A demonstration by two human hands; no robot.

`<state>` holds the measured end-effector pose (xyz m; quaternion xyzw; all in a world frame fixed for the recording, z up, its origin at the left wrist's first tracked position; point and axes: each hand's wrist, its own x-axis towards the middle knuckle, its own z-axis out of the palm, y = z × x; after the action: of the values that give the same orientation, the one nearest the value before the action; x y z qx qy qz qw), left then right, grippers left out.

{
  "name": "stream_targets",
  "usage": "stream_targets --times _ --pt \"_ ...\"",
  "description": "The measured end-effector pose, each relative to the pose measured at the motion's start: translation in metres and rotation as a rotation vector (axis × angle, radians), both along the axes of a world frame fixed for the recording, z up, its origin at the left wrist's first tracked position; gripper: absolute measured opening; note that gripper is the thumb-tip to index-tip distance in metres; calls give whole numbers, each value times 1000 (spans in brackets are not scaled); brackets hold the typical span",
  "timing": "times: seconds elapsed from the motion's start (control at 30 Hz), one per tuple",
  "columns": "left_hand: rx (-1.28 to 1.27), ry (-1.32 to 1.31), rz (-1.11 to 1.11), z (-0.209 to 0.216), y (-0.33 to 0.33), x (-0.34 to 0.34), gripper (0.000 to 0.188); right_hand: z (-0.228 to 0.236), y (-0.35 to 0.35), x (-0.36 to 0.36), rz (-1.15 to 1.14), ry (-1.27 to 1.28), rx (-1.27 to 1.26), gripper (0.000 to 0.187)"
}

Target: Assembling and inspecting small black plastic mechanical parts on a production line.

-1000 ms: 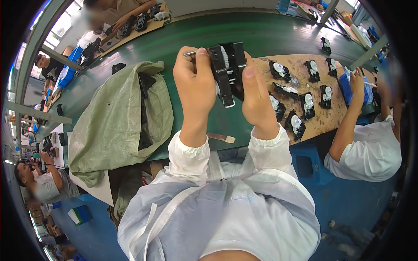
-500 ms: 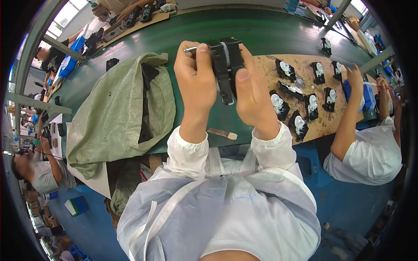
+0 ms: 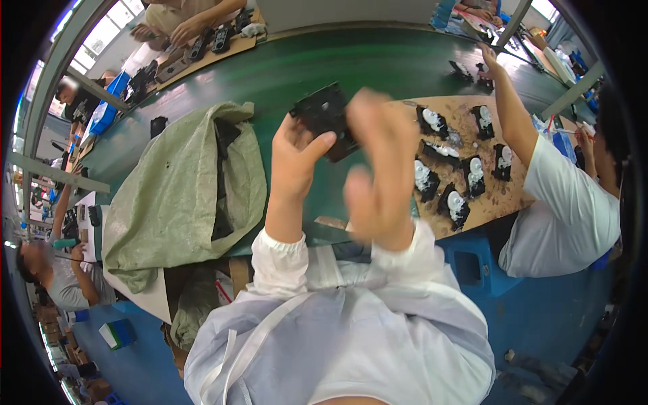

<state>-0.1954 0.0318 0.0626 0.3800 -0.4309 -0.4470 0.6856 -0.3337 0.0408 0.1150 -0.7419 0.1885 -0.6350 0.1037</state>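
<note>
A black plastic mechanism housing [image 3: 325, 113] is in my left hand [image 3: 294, 152], its broad flat face turned up. The fingers are wrapped round its left side and the thumb lies along its near edge. Just right of the part is my right hand [image 3: 381, 158], smeared by motion, so its fingers cannot be made out; whether it touches the housing is unclear. Below the hands, a flat worn strip [image 3: 331, 222] lies on the green bench [image 3: 297, 64], partly covered by my right hand.
To the left, a green woven sack [image 3: 182, 182] gapes over black parts. On the right, a brown board [image 3: 499, 196] carries several black assemblies with white gears [image 3: 474, 169]. A co-worker's arm [image 3: 509, 108] reaches across beyond it, toward black parts [image 3: 472, 73]. A blue stool [image 3: 472, 263] stands below.
The housing has turned from edge-on to flat and left my right hand's grip. My right hand has swung into a blur. The co-worker's arm has stretched farther over the bench.
</note>
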Motion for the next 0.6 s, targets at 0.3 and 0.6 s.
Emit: stream_targets --times 0.3,0.6 --pt "30 549 -262 -19 -35 5 34 66 102 3 376 -183 104 31" --pt "117 491 -184 -21 -92 7 34 66 99 20 319 -197 126 35"
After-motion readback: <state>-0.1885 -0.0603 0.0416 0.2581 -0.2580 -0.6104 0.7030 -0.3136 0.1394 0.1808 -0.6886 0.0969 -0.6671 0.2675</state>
